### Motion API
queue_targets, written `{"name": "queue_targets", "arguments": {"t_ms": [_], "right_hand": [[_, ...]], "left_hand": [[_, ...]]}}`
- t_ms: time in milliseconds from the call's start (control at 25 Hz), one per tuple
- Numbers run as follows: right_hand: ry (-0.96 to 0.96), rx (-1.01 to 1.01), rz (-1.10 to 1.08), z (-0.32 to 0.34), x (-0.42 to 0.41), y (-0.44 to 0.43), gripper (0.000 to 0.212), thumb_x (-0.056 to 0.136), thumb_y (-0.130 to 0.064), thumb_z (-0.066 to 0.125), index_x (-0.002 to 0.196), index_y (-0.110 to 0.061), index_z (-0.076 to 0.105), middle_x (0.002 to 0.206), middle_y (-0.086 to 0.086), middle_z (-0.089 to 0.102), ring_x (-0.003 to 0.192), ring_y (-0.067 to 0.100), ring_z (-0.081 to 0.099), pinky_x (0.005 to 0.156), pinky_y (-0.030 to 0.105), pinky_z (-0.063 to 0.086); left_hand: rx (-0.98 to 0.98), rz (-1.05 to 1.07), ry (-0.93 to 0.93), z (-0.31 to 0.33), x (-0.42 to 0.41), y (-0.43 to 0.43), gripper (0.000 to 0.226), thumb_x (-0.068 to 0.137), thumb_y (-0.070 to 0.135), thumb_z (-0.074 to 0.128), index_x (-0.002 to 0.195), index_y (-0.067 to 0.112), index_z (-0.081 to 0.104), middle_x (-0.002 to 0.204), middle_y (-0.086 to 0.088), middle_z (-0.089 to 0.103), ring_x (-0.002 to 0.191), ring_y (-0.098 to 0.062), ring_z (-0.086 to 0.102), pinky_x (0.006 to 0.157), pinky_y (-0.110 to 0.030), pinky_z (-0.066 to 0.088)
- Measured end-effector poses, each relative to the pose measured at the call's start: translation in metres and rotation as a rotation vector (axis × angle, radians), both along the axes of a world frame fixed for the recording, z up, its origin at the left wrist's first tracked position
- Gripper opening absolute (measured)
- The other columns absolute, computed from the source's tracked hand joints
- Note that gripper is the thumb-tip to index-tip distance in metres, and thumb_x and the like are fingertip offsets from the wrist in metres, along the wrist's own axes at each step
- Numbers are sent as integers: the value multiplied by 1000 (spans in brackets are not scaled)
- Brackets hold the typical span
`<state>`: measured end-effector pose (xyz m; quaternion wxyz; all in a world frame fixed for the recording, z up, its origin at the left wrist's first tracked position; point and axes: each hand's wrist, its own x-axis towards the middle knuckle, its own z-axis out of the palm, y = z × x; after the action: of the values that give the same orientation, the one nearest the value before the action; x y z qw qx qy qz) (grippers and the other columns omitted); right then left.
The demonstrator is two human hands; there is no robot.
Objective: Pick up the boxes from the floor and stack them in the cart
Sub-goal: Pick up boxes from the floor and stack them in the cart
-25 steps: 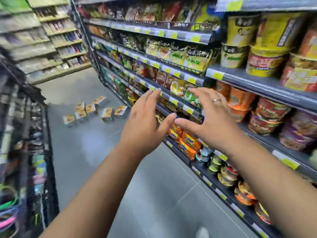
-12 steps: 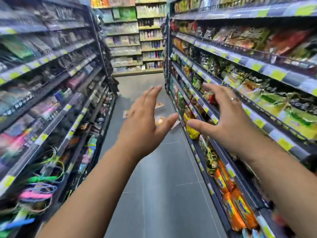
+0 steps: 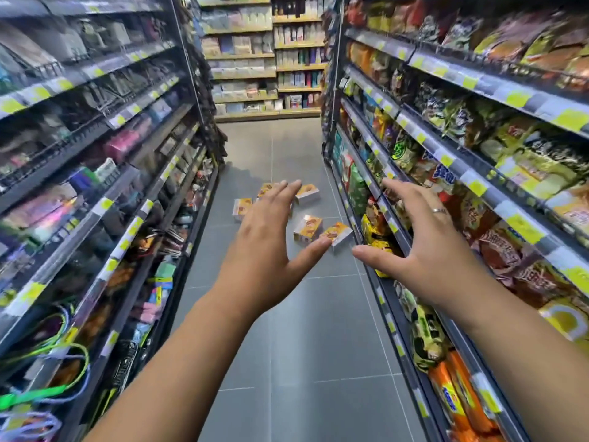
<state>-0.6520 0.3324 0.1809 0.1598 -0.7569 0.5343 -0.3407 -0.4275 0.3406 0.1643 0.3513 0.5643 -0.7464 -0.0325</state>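
Observation:
Several small orange-and-white boxes lie scattered on the grey tiled floor of the aisle ahead of me. My left hand is stretched out in front, fingers straight and spread, holding nothing, and it covers part of the boxes. My right hand, with a ring on one finger, is held out the same way beside the right shelf, empty. Both hands are well above and short of the boxes. No cart is in view.
A shelf of snack bags lines the right side of the narrow aisle. A shelf of small goods and cables lines the left. Another shelving unit closes the far end. Grey floor runs between them.
My view has swung left from the right-hand shelf to face down the aisle, so the boxes now lie straight ahead. Both hands stay outstretched and empty.

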Motion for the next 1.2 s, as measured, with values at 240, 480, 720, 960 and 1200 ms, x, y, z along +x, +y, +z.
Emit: {"name": "queue_targets", "arguments": {"t_ms": [240, 480, 720, 960, 1200], "right_hand": [[-2, 45, -102, -15, 38, -152, 103, 57, -81, 54, 146, -39, 25, 151, -9, 27, 139, 15, 28, 113, 49, 28], [-6, 117, -115, -40, 52, -287, 96, 67, -65, 67, 148, -39, 23, 153, -9, 22, 140, 14, 25, 113, 49, 27], [-34, 129, -32, -68, 40, -470, 94, 68, -67, 67, 147, -40, 23, 152, -8, 23, 138, 17, 31, 109, 51, 33], [5, 191, 13, -72, 39, -620, 94, 69, -66, 64, 148, -39, 20, 153, -5, 21, 140, 19, 28, 112, 50, 29], [38, 289, -22, -106, 67, -748, 97, 75, -58, 69, 151, -40, 11, 156, -5, 14, 142, 18, 24, 113, 46, 26]], "left_hand": [[32, -66, -54, -9, 33, -169, 81, 84, 55, 62, 149, 18, 29, 152, -4, 35, 143, -19, 27, 117, -39, 24], [83, -88, -31, -30, 46, -304, 75, 86, 44, 66, 147, 17, 32, 150, 0, 38, 142, -15, 29, 116, -33, 25], [141, -55, -25, -55, 36, -465, 73, 85, 45, 67, 146, 19, 34, 149, 0, 39, 139, -16, 33, 114, -37, 29], [240, 11, -40, -65, 38, -607, 74, 84, 52, 61, 146, 28, 30, 152, 3, 33, 141, -17, 32, 113, -42, 32], [281, 18, 14, -106, 65, -740, 70, 86, 50, 61, 146, 25, 33, 150, 4, 37, 141, -14, 31, 113, -41, 32]]}}
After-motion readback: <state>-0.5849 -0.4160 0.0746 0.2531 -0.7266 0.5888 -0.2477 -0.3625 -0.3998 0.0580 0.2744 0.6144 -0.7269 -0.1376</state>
